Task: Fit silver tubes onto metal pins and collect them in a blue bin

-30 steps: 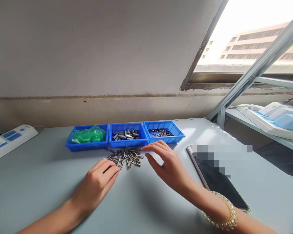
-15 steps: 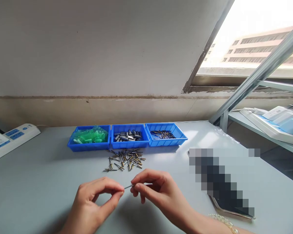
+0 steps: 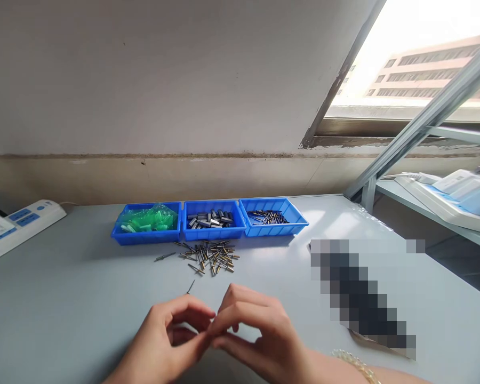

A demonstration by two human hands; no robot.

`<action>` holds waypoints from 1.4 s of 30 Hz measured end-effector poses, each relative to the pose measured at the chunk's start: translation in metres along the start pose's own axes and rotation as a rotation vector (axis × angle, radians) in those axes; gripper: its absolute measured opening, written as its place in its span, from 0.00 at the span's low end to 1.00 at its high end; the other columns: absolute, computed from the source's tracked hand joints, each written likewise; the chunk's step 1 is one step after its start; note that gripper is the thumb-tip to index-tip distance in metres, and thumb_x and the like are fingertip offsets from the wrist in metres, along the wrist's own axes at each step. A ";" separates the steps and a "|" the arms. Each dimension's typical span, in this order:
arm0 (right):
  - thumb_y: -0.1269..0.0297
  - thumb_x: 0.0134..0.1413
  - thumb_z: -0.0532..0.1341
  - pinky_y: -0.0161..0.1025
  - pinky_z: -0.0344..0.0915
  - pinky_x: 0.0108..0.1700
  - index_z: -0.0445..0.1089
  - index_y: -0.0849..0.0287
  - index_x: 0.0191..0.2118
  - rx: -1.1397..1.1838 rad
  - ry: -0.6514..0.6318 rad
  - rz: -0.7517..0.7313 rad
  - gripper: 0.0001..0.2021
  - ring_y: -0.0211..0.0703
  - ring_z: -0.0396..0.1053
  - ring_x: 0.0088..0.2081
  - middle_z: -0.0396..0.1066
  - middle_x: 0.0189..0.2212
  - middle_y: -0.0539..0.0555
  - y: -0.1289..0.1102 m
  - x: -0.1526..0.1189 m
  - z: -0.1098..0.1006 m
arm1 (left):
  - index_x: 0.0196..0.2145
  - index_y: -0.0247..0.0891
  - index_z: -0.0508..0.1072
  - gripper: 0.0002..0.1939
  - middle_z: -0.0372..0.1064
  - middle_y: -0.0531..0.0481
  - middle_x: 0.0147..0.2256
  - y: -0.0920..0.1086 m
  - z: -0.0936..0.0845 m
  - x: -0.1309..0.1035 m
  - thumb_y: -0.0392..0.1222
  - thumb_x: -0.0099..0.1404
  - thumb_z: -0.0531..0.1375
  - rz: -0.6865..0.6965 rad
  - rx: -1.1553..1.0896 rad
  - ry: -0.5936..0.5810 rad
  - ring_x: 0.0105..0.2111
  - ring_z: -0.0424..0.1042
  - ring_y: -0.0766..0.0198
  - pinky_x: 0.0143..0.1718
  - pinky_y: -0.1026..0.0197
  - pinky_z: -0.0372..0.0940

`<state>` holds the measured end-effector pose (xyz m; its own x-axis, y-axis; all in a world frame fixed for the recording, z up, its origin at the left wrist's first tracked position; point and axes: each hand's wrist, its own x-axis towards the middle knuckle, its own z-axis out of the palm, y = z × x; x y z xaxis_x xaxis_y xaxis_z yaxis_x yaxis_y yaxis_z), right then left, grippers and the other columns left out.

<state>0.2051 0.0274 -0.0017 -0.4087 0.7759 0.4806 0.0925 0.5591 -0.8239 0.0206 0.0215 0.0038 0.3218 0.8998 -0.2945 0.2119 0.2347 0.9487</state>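
My left hand (image 3: pixel 168 336) and my right hand (image 3: pixel 264 325) meet at the fingertips, low in the middle of the view. Each has thumb and fingers drawn together in a pinch. What they hold, if anything, is hidden between the fingers. Just beyond my left hand a thin blind rivet (image 3: pixel 191 287) slants upward; whether it touches the hand I cannot tell. Farther off lies a loose pile of blind rivets (image 3: pixel 214 258), some brass-coloured. A single rivet (image 3: pixel 165 257) lies apart, left of that pile.
Behind the pile, three blue bins stand in a row: one with green bagged pieces (image 3: pixel 156 220), one with metal hex standoffs (image 3: pixel 210 218), one with thin rivets (image 3: pixel 267 217). A power strip (image 3: pixel 36 216) lies left. A pixelated dark object (image 3: pixel 364 298) lies right.
My hands have come together, and the thin pin seen between them is hidden. Two rivets near the pile's left edge have shifted: one lies farther left, one shows nearer my left hand.
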 end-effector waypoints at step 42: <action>0.63 0.64 0.54 0.50 0.70 0.43 0.72 0.57 0.51 -0.648 0.376 0.084 0.15 0.49 0.73 0.38 0.76 0.37 0.59 0.048 0.038 -0.088 | 0.46 0.36 0.73 0.14 0.74 0.46 0.35 -0.005 -0.032 0.014 0.33 0.61 0.60 0.698 0.975 0.255 0.35 0.76 0.53 0.36 0.57 0.71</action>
<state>0.2738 0.1100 0.0033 -0.0502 0.8061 0.5897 0.6727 0.4637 -0.5766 -0.0053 0.0447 -0.0019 0.4763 0.7943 0.3772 0.7034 -0.6016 0.3787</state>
